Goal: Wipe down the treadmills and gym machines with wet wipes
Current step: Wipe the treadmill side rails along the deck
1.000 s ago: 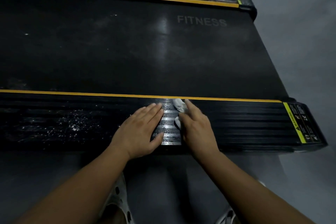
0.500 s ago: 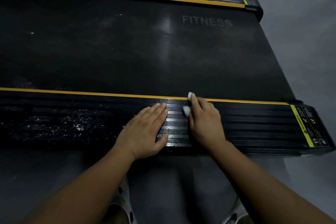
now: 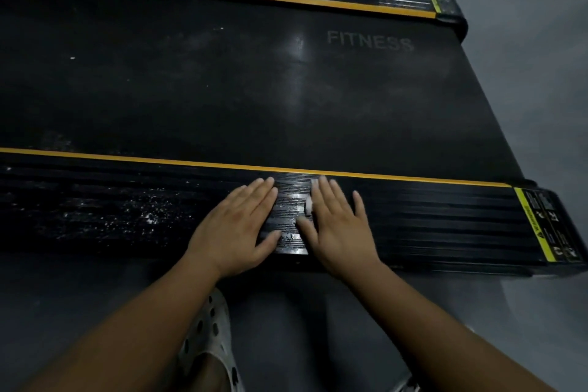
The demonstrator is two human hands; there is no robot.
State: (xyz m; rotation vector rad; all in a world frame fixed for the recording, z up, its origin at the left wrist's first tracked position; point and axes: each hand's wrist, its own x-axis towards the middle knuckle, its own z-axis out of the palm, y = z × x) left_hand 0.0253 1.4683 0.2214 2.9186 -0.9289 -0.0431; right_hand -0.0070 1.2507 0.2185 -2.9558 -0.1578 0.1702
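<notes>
A black treadmill lies across the view, its belt (image 3: pixel 254 83) marked FITNESS. Its near ribbed side rail (image 3: pixel 429 219) runs under a yellow stripe. My left hand (image 3: pixel 237 226) rests flat on the rail with straight fingers. Just to its right, my right hand (image 3: pixel 339 226) presses flat on a white wet wipe (image 3: pixel 308 205); only a small edge of the wipe shows beside the index finger. The strip of rail between the hands shines wet.
White specks dot the rail at the left (image 3: pixel 127 213). A yellow warning label (image 3: pixel 541 226) marks the rail's right end. Grey floor (image 3: pixel 525 105) lies right of the treadmill and in front of it. My perforated white shoe (image 3: pixel 210 337) stands below the rail.
My right hand has flattened over the wipe and slid slightly right along the rail, covering most of it. My left hand has stayed flat in the same spot.
</notes>
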